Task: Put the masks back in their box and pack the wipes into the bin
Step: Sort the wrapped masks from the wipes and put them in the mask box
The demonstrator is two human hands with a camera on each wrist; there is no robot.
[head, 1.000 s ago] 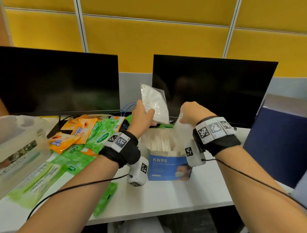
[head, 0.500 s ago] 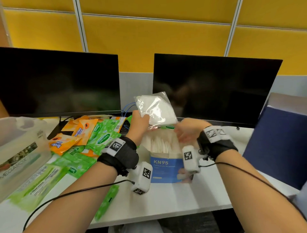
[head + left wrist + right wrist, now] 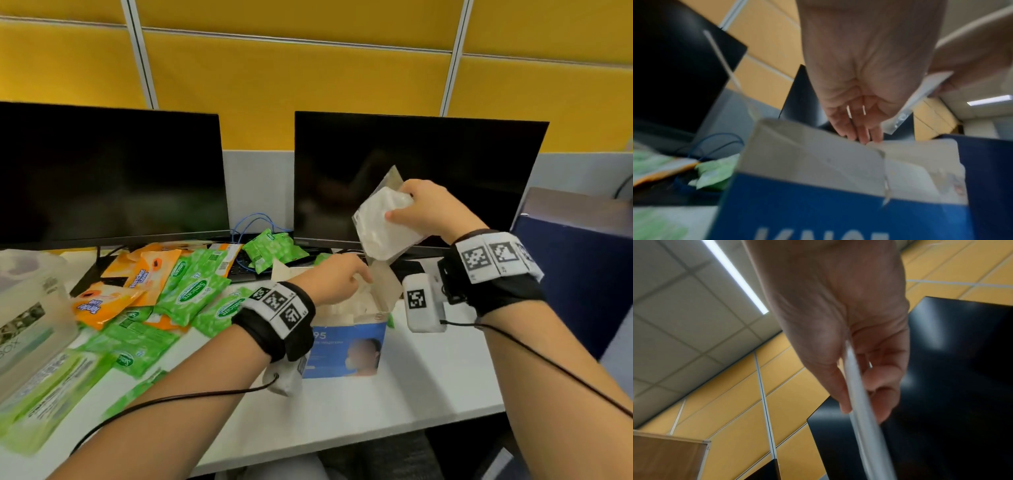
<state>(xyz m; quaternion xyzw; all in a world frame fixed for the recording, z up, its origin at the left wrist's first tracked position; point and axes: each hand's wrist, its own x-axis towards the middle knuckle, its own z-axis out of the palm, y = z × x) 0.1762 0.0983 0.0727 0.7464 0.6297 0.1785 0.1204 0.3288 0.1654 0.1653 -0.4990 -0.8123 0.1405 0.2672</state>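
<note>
The right hand (image 3: 423, 209) pinches a white folded mask in a clear plastic sleeve (image 3: 383, 228) above the open blue-and-white cardboard mask box (image 3: 346, 346) on the white surface (image 3: 411, 387). The left hand (image 3: 337, 274) reaches into the box's open top. Left of the box lie green and orange wipe packets (image 3: 191, 294); farther left stands a clear plastic bin (image 3: 30, 308).
</note>
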